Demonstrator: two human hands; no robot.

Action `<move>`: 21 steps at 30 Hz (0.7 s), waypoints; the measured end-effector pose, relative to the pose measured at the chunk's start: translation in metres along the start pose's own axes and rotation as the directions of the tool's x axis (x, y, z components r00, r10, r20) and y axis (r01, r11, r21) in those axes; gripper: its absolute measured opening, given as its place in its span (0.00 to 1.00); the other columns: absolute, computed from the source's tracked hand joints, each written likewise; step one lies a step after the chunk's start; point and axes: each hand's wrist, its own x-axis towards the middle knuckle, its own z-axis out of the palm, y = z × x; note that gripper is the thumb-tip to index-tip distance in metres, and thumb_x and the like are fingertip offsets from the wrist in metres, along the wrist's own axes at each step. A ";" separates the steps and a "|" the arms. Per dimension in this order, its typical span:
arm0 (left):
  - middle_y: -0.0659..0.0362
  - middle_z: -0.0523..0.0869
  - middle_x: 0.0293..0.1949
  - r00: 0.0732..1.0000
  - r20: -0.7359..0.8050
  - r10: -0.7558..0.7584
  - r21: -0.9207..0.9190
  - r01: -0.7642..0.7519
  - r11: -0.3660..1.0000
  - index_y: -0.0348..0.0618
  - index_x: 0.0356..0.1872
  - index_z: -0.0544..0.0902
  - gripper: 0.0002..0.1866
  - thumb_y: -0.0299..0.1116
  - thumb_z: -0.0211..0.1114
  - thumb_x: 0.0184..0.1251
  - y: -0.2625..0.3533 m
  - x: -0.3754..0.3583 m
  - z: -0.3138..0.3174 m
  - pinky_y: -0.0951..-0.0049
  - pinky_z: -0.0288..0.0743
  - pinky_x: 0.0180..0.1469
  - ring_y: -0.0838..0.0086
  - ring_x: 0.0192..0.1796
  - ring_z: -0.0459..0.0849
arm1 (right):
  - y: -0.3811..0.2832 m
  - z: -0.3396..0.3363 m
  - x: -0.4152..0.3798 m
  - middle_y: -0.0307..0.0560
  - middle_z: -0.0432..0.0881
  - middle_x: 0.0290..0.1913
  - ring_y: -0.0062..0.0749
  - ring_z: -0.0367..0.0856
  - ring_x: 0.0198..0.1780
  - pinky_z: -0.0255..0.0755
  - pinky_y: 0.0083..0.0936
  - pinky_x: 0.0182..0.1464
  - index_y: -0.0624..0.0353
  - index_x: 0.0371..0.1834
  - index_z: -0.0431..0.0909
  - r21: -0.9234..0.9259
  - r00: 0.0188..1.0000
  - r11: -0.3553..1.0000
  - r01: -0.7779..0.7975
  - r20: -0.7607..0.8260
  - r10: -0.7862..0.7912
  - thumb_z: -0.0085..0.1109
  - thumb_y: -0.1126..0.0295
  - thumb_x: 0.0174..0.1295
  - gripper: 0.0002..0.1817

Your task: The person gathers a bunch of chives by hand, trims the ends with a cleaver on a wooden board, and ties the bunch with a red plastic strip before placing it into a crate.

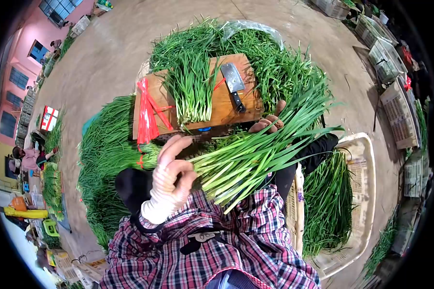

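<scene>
My right hand (269,125) is wrapped round a loose bunch of garlic chives (255,161), its palm mostly hidden behind the leaves. The pale stem ends point left and down toward my lap. Just left of these stems is my left hand (171,176), partly covered in a whitish glove or wrap, its bare fingers curved and apart. Beyond both hands, a wooden board (234,108) bears a neat pile of chives (193,91), a cleaver (233,79) with a black handle, and red plastic strips (147,115).
Heaps of chives (106,159) lie left of the board and behind it, with clear plastic sheeting (255,26) at the back. At my right stands a cream plastic crate (366,192) holding more chives. Crates (395,111) line the far right; another person (29,156) sits far left.
</scene>
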 end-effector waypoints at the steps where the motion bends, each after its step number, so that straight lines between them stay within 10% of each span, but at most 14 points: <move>1: 0.46 0.77 0.62 0.999 -0.021 -0.044 -0.042 0.043 0.998 0.41 0.33 0.76 0.07 0.25 0.66 0.55 -0.003 -0.005 -0.003 0.57 0.64 0.68 0.47 0.68 0.70 | -0.001 0.001 0.001 0.33 0.80 0.40 0.22 0.76 0.44 0.64 0.28 0.62 0.43 0.74 0.61 -0.052 1.000 0.999 -0.013 0.022 0.014 0.41 0.62 0.76 0.24; 7: 0.47 0.81 0.55 0.968 0.044 -0.247 -0.032 0.249 0.968 0.39 0.31 0.78 0.06 0.29 0.64 0.62 -0.048 -0.043 -0.023 0.61 0.68 0.62 0.57 0.60 0.77 | -0.001 -0.004 -0.005 0.32 0.78 0.39 0.23 0.76 0.45 0.63 0.29 0.65 0.45 0.63 0.64 -0.042 0.999 0.998 0.049 -0.016 -0.049 0.49 0.60 0.72 0.19; 9: 0.50 0.84 0.36 0.885 0.271 -0.380 0.178 0.342 0.923 0.38 0.26 0.79 0.09 0.31 0.65 0.62 -0.075 -0.064 -0.029 0.60 0.75 0.47 0.57 0.42 0.83 | 0.003 -0.005 -0.007 0.32 0.77 0.39 0.23 0.76 0.45 0.62 0.29 0.66 0.46 0.60 0.65 -0.035 0.998 0.998 0.061 -0.025 -0.062 0.51 0.59 0.70 0.17; 11: 0.53 0.79 0.21 0.898 0.348 -0.269 0.473 0.080 0.878 0.40 0.18 0.78 0.12 0.32 0.68 0.57 -0.074 -0.062 -0.029 0.54 0.71 0.34 0.52 0.26 0.76 | 0.004 -0.006 -0.007 0.31 0.76 0.38 0.23 0.76 0.46 0.62 0.29 0.67 0.46 0.56 0.66 -0.028 0.997 0.997 0.074 -0.026 -0.075 0.54 0.58 0.69 0.16; 14: 0.53 0.83 0.29 0.974 0.189 -0.124 0.402 0.038 0.915 0.41 0.18 0.78 0.09 0.27 0.68 0.53 -0.074 -0.048 -0.023 0.57 0.74 0.41 0.55 0.34 0.80 | 0.007 -0.011 -0.009 0.31 0.75 0.38 0.24 0.76 0.46 0.61 0.30 0.69 0.48 0.51 0.68 -0.013 0.994 0.995 0.103 -0.030 -0.103 0.58 0.57 0.67 0.15; 18: 0.44 0.69 0.66 0.952 0.234 -0.197 0.472 0.066 0.879 0.40 0.52 0.77 0.25 0.28 0.67 0.49 -0.035 -0.006 -0.027 0.53 0.60 0.71 0.47 0.70 0.65 | 0.012 -0.017 -0.010 0.30 0.74 0.37 0.24 0.76 0.47 0.60 0.31 0.71 0.49 0.44 0.70 -0.001 0.988 0.989 0.148 -0.036 -0.148 0.63 0.56 0.64 0.15; 21: 0.41 0.60 0.73 0.960 0.249 -0.132 0.235 0.072 0.969 0.36 0.73 0.59 0.43 0.34 0.66 0.54 -0.011 0.016 -0.023 0.55 0.49 0.76 0.48 0.76 0.56 | 0.021 -0.009 -0.018 0.35 0.74 0.44 0.30 0.75 0.52 0.66 0.40 0.68 0.49 0.67 0.59 -0.138 0.954 0.952 0.274 -0.090 -0.287 0.59 0.47 0.65 0.33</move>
